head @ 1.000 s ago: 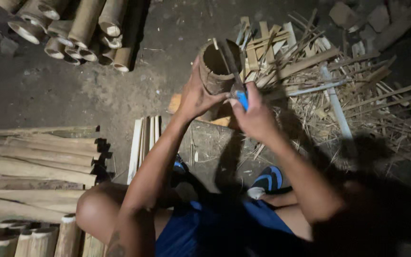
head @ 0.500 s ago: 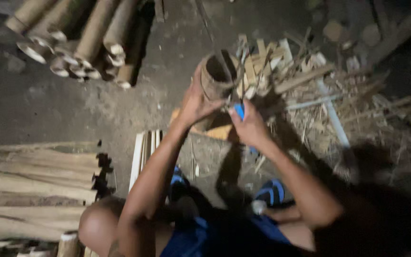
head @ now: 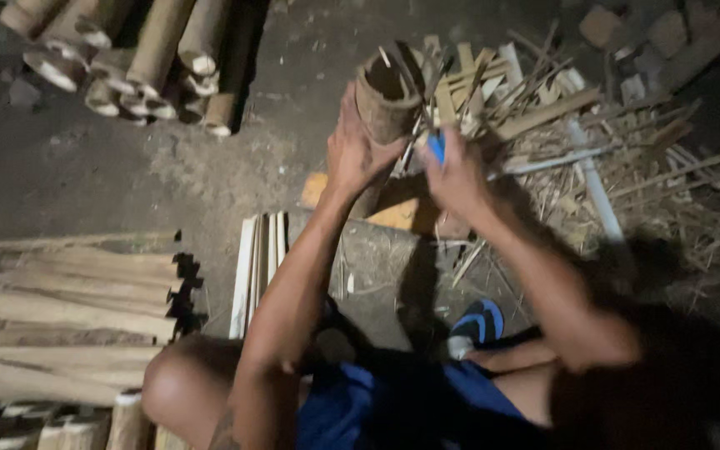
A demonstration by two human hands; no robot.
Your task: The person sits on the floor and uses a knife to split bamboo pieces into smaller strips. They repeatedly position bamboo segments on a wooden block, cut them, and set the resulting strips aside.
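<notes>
A hollow bamboo section [head: 387,102] stands upright on the ground in front of me, its open top towards the camera. My left hand [head: 352,152] wraps around its left side and holds it. My right hand [head: 453,171] is shut on a tool with a blue handle [head: 436,147], held against the right edge of the bamboo; the blade is blurred. A yellow wooden block [head: 395,213] lies under the bamboo.
Split bamboo slats [head: 68,308] are stacked at the left, thin strips [head: 258,262] lie beside my left arm. Round bamboo poles [head: 139,62] lie at the top left. A heap of splinters and offcuts [head: 610,158] covers the right. A blue sandal [head: 477,325] sits below.
The camera has shifted a little. My right hand with the blue-handled tool has stayed at the bamboo's right edge, and my left hand keeps its hold on the section.
</notes>
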